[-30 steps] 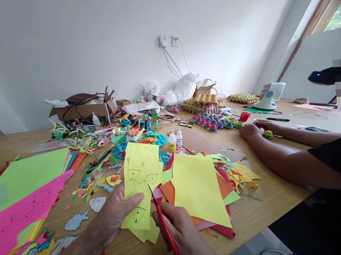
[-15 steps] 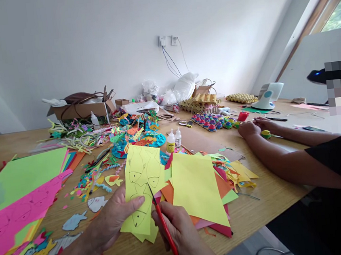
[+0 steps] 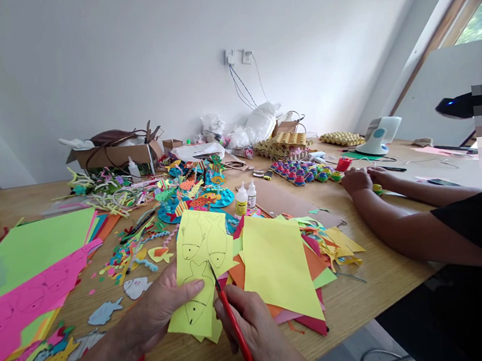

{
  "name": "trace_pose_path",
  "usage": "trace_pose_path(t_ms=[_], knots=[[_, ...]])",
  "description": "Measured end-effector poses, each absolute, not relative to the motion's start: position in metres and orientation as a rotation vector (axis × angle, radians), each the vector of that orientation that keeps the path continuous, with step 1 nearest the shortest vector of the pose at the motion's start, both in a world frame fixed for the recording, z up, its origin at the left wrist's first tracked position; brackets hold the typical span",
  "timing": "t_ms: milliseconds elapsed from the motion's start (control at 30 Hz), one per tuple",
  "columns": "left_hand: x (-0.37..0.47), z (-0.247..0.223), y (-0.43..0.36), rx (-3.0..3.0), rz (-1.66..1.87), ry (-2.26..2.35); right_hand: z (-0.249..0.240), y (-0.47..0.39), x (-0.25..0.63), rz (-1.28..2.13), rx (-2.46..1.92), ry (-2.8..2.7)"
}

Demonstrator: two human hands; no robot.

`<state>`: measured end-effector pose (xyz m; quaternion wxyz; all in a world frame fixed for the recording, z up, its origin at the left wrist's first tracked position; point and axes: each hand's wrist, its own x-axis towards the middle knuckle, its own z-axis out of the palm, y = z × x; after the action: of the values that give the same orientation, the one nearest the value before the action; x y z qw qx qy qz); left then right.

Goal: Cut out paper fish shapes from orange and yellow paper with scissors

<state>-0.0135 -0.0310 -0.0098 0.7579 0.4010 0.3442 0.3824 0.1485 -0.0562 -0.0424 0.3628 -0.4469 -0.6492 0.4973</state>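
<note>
My left hand (image 3: 167,297) pinches a yellow paper sheet (image 3: 200,242) at its left edge, thumb on top. Three fish outlines are drawn on it in dark lines. My right hand (image 3: 249,323) grips red-handled scissors (image 3: 234,325), whose blades meet the sheet at its right edge, beside the lower fish outline. More yellow paper shows beneath the held sheet's lower end. Right of the scissors lies another yellow sheet (image 3: 278,263) on a stack of coloured papers. Cut-out paper fish, such as a pale blue one (image 3: 104,313), lie left of my left hand.
Green (image 3: 37,248) and pink sheets (image 3: 38,299) cover the left side. Two glue bottles (image 3: 241,199), decorated fish and craft bits crowd the middle. Painted egg-carton pieces (image 3: 294,173) stand farther right. Another person's arms (image 3: 382,217) rest on the table's right side.
The held sheet's lower end has shifted slightly left, while the scissors stay nearly in place at its edge. The other person's hands have moved a little right.
</note>
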Motion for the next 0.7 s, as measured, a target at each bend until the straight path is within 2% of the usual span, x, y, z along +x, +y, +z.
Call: trace_pose_path(t_ms=[267, 700], knots=[[-0.015, -0.009, -0.032, 0.859, 0.798, 0.751, -0.037, -0.058, 0.15, 1.561, -1.034, -1.512], [-0.018, -0.009, -0.03, 0.87, 0.763, 0.746, -0.048, -0.056, 0.156, 1.414, -1.114, -1.646]])
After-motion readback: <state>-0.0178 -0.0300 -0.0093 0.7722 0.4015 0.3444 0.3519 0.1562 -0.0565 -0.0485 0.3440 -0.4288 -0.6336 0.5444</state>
